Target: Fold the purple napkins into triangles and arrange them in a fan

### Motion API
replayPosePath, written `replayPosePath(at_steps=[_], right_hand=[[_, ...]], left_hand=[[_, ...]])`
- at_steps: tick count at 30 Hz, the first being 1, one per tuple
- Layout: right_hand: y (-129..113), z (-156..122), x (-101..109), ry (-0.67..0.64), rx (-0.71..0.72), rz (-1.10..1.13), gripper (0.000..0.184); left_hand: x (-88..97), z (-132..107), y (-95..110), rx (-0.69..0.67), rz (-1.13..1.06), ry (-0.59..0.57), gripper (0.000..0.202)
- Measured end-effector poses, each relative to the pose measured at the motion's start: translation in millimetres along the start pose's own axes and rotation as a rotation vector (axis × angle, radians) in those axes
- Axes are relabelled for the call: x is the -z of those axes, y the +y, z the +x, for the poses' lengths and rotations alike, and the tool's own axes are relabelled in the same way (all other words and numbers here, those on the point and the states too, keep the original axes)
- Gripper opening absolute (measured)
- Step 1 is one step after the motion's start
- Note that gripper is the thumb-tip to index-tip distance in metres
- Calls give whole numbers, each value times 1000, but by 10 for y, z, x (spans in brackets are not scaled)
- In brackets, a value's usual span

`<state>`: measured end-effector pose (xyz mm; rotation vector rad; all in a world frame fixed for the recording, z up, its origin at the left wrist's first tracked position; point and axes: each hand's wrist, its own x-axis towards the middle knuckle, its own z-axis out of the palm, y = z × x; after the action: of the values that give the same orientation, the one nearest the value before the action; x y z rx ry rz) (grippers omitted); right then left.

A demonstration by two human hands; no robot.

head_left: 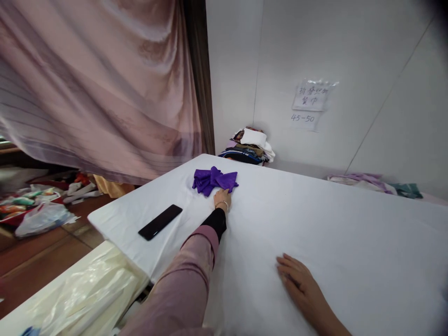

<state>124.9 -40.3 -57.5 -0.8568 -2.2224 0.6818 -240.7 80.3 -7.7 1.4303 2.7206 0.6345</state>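
A crumpled purple cloth [214,180] lies on the white-covered table [315,224] near its far left side. My left hand [221,196] is stretched out to the cloth, its fingers closed on the cloth's near edge. The arm wears a pink sleeve over a black cuff, with a bracelet at the wrist. My right hand [297,277] lies flat on the table close to me, fingers spread, holding nothing.
A black phone [160,222] lies left of my arm near the table edge. Folded clothes [250,145] are piled by the wall at the far corner, more fabric [371,181] at the right. A pink curtain [101,84] hangs left; plastic bags [42,217] litter the floor.
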Motion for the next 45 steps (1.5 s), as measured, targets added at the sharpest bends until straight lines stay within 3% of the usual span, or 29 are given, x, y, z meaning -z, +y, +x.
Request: replayPosePath(at_steps=[11, 17, 26, 29, 32, 35, 37, 40, 43, 45], right_hand=[[25, 51, 0, 37, -33, 100, 26], [-35, 68, 59, 64, -244, 265, 36], [-160, 159, 190, 291, -463, 685, 52], [-159, 192, 248, 391, -468, 926, 54], [-137, 224, 306, 425, -431, 1110, 40], [-88, 257, 314, 511, -437, 1077, 19], [-52, 277, 285, 580, -471, 957, 15], [-19, 295, 222, 619, -497, 801, 12], [-19, 282, 182, 617, -480, 673, 11], [-34, 254, 175, 562, -423, 453, 10]], left_hand=[[6, -655, 175, -136, -205, -32, 36], [-36, -1105, 417, -264, -377, -70, 35], [-38, -1737, 819, -411, -680, -152, 32], [-19, -2005, 938, -500, -885, -244, 29], [-27, -2216, 998, -524, -1139, -437, 26], [-70, -2290, 993, -516, -1246, -637, 25], [-98, -2269, 968, -534, -1244, -714, 22], [-95, -2200, 926, -615, -1155, -630, 26], [-36, -2163, 911, -733, -1028, -437, 53], [2, -2165, 918, -783, -960, -363, 63]])
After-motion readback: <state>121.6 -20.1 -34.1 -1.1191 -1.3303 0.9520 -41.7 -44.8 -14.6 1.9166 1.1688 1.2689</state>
